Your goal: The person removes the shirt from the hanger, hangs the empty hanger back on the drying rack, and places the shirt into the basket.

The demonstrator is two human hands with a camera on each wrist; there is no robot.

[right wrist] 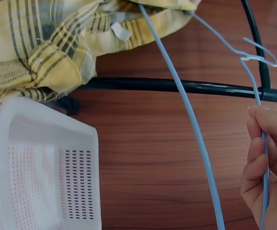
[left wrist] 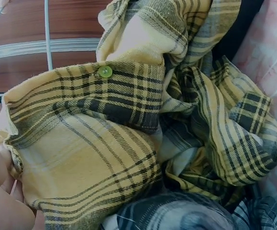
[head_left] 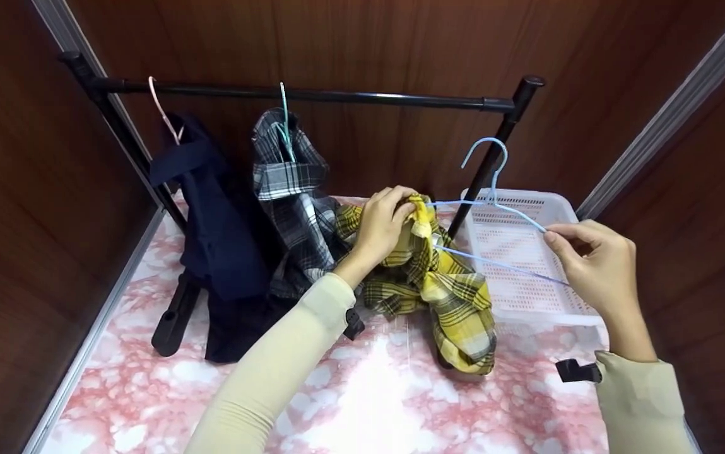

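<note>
A yellow and black plaid shirt (head_left: 438, 284) hangs bunched above the pink marbled surface. My left hand (head_left: 384, 224) grips its top edge, fingers curled into the cloth; that fabric (left wrist: 128, 124) fills the left wrist view, with a green button (left wrist: 105, 72) showing. A light blue wire hanger (head_left: 495, 189) has one end tucked inside the shirt. My right hand (head_left: 592, 265) pinches the hanger's other shoulder, and the thin wire (right wrist: 195, 134) runs past my fingers (right wrist: 267, 167) in the right wrist view.
A black clothes rail (head_left: 312, 96) crosses the back, carrying a navy garment (head_left: 217, 214) on a pink hanger and a grey plaid shirt (head_left: 293, 183) on a teal hanger. A white perforated basket (head_left: 526, 252) sits at right. Brown wood-grain walls close in on both sides.
</note>
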